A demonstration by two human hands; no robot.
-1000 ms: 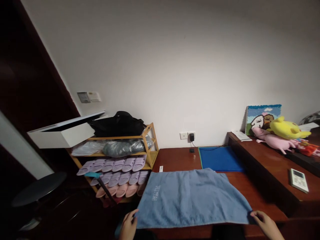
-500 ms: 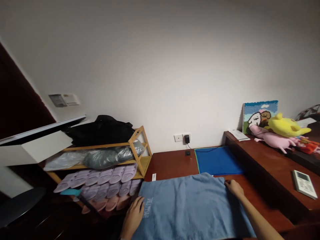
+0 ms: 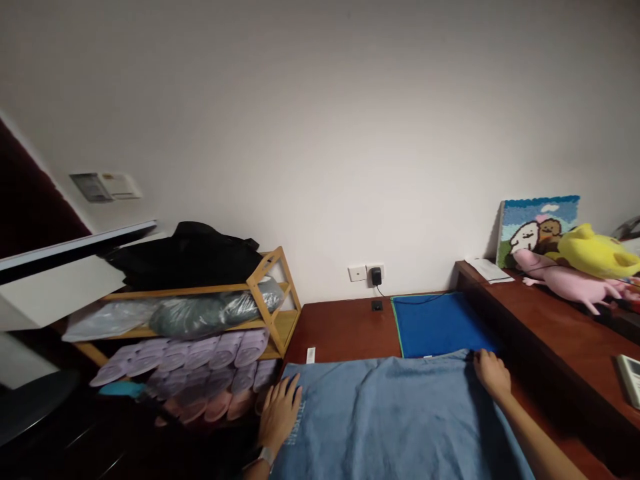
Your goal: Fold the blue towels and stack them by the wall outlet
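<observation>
A light blue towel [image 3: 395,420] lies spread on the reddish wooden table [image 3: 345,330]. My left hand [image 3: 281,415] rests flat on the towel's far left corner, fingers stretched out, next to the printed lettering. My right hand [image 3: 493,373] sits at the far right corner with its fingers curled on the towel's edge. Just beyond the towel lies a bright blue mat [image 3: 440,323].
A wooden shoe rack [image 3: 273,303] with several lilac and pink slippers stands left, a black bag [image 3: 187,257] on top. A raised wooden ledge [image 3: 560,333] at right holds plush toys [image 3: 585,267], a picture and a remote [image 3: 631,380]. A wall socket with a charger [image 3: 376,275] is behind.
Both hands moved from the towel's near corners up to its far corners. The view has shifted, so the towel lies lower in the picture.
</observation>
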